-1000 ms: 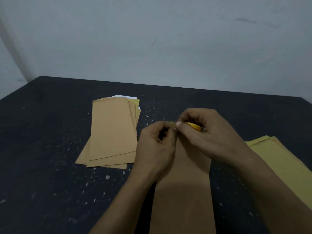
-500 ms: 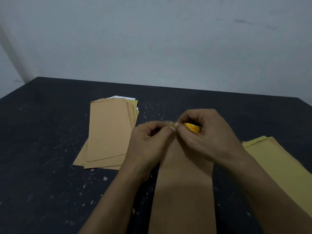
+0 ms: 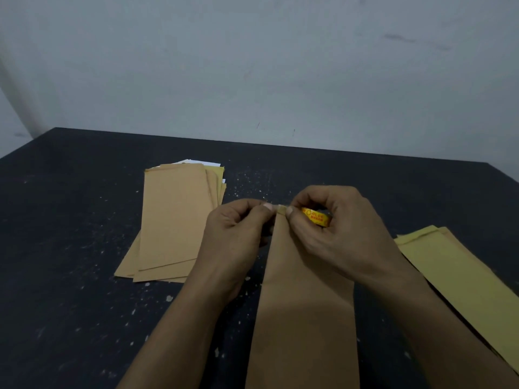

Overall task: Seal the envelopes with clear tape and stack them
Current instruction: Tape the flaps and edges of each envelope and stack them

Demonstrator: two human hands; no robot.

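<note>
A person's two hands are meeting over the far end of a brown envelope (image 3: 306, 310). The envelope is lying lengthwise on the dark tabletop (image 3: 70, 262), its near end running out of the bottom of the view.

The right hand (image 3: 337, 237) is curling round a small tape roll (image 3: 316, 217) with a yellow, red-lettered core. Its fingers are wrapping over the top of the roll and its thumb is pointing left. The left hand (image 3: 236, 240) is pinching a short strip of tape (image 3: 280, 209) between thumb and forefinger. The strip is stretching between the two hands, right at the envelope's far edge. The tips of the two hands are sitting just beside each other, one on each side of the strip. The hands are covering that edge, so it is not possible to tell whether the strip is already sticking to the paper. Both forearms are reaching in from the bottom of the view.

To the left, near the left hand, a loose stack of brown envelopes (image 3: 174, 220) is lying fanned on the tabletop, with a bit of white paper (image 3: 196, 162) peeking out at its far end. To the right, yellowish envelopes (image 3: 463, 276) are lying at an angle and running off the edge of the view. Pale specks are dotting the tabletop, and a plain grey wall (image 3: 252, 66) is rising behind it.
</note>
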